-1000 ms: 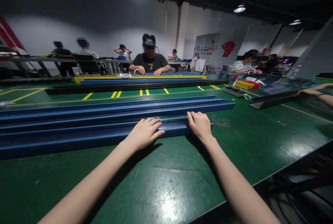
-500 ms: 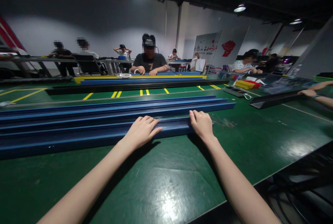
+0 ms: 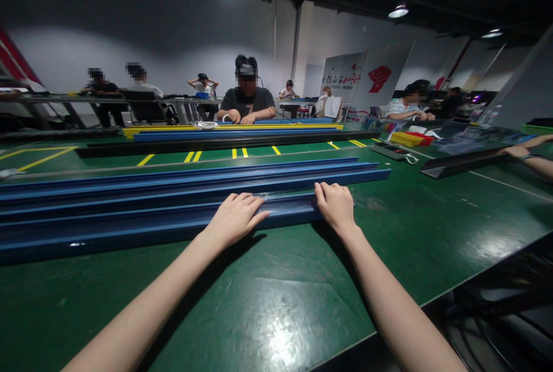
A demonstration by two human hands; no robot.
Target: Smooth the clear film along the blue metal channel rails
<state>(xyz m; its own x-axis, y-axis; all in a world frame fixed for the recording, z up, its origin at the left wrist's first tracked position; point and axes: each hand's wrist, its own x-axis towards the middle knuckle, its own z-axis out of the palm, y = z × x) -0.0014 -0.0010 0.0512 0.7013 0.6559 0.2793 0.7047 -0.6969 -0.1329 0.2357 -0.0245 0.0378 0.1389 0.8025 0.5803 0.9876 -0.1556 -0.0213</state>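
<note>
- At the far left we saw the long blue rails [image 3: 129, 188] lying side by side on the green table [image 3: 268, 314], running off past the left edge of the view.
- The nearest blue rail [image 3: 142, 228] lay closest to us, its right end stopping just beyond our right hand.
- Our left hand [image 3: 235, 217] lay palm down on top of that nearest rail, fingers [image 3: 254, 206] stretched out flat and close together, pressing on it rather than curling round it.
- Our right hand [image 3: 337, 206] rested on the same rail near its right end, fingers [image 3: 325, 194] bent over its far edge; how firmly they hooked that edge we could not tell.
- In our judgement, handling so long a rail well called for even pressure from both hands, wrists low, and a straight movement kept parallel to the neighbouring rails so that the far left end did not swing.
- We judged the glossy table slippery, so a slow, steady hold would serve best.
- Further right, a dark rail [image 3: 466, 162] lay well apart, with another person's hand [image 3: 516, 152] on it.
- Across the table a seated person [image 3: 247, 101] worked at yellow and blue rails [image 3: 233, 129].
</note>
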